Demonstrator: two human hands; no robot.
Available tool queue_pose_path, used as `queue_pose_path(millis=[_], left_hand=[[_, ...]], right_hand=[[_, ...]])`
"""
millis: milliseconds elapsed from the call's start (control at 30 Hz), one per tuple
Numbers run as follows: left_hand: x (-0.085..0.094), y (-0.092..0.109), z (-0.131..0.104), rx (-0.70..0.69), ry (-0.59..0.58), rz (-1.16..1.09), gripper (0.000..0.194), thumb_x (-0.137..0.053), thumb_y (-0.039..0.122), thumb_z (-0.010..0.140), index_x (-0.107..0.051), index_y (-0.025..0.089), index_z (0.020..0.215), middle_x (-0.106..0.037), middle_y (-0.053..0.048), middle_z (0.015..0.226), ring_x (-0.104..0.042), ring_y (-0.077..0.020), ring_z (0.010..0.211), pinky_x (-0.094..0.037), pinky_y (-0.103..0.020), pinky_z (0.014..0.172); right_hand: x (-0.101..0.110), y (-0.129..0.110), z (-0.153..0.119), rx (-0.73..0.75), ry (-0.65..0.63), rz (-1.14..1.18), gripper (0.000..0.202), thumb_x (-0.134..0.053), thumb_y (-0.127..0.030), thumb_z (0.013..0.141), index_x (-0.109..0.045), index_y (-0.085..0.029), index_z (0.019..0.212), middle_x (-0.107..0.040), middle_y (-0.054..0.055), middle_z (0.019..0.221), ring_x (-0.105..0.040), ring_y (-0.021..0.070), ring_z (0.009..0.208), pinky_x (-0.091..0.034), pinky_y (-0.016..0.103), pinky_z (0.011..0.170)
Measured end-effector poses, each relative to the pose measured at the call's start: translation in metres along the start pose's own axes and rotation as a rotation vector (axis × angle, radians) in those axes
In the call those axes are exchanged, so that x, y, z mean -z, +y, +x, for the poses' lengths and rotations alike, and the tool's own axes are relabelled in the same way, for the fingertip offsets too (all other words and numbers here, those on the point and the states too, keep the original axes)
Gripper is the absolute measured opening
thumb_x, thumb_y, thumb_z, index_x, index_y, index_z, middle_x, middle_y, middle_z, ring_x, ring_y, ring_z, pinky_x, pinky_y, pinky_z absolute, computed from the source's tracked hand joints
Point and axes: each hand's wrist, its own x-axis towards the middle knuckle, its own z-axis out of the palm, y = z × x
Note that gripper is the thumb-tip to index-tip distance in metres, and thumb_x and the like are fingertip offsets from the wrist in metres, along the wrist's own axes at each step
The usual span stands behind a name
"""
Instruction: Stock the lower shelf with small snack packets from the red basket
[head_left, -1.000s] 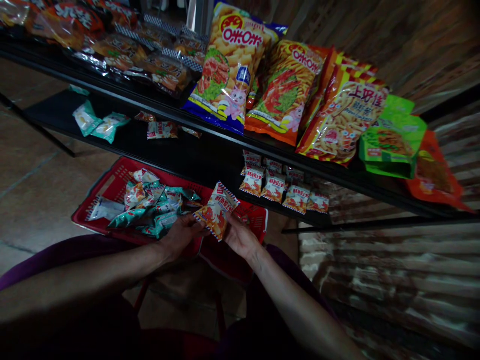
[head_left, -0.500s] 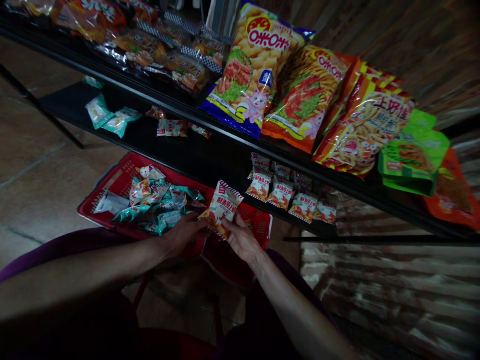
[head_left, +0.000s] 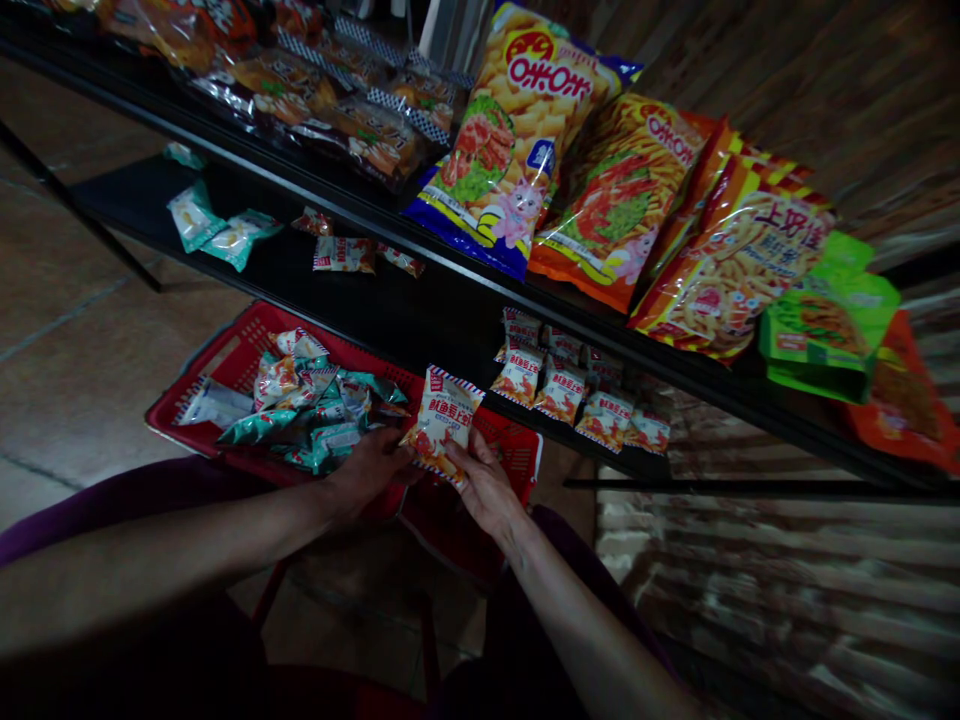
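My right hand (head_left: 486, 485) pinches the snack packet (head_left: 444, 418) near its lower edge, best kept light to spare the contents; whether my left hand (head_left: 373, 466) grips too, I can't tell. Piled packets (head_left: 300, 385) lie at nine o'clock.

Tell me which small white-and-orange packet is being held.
The packet in the right hand, over the red basket; the others are in that basket or on the lower shelf.
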Motion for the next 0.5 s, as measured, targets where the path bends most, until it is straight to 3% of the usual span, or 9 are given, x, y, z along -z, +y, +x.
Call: queue_pose_path(millis=[233,367,500], left_hand=[[-0.002,0.003,0.000,-0.007,-0.047,0.010,0.027,-0.067,0.028,0.072,-0.065,0.013,0.094,-0.070,-0.007,0.091,-0.065,-0.0156,0.074,-0.052,-0.028,0.071],[-0.005,0.003,0.024,-0.095,0.012,0.094,0.016,-0.061,0.024,0.077,-0.066,0.013,0.087,-0.070,-0.005,0.085,-0.064,-0.0143,0.070,-0.052,-0.025,0.064],[-0.011,0.010,0.057,-0.246,0.106,0.337,0.016,-0.054,0.021,0.081,-0.067,0.015,0.088,-0.070,-0.005,0.081,-0.063,-0.0142,0.069,-0.051,-0.023,0.063]], right_hand=[[0.002,0.004,0.002,-0.026,0.050,0.018,0.052,-0.079,-0.020,0.059,-0.060,-0.026,0.107,-0.072,-0.002,0.097,-0.068,0.0147,0.083,-0.055,0.025,0.076],[0.001,0.002,0.011,0.013,0.063,-0.002,0.049,-0.078,-0.019,0.061,-0.061,-0.028,0.106,-0.072,-0.003,0.096,-0.067,0.0138,0.082,-0.055,0.025,0.075],[0.001,-0.008,0.029,0.063,0.114,-0.025,0.045,-0.078,-0.018,0.061,-0.063,-0.030,0.102,-0.071,-0.005,0.097,-0.066,0.0118,0.084,-0.054,0.022,0.074]])
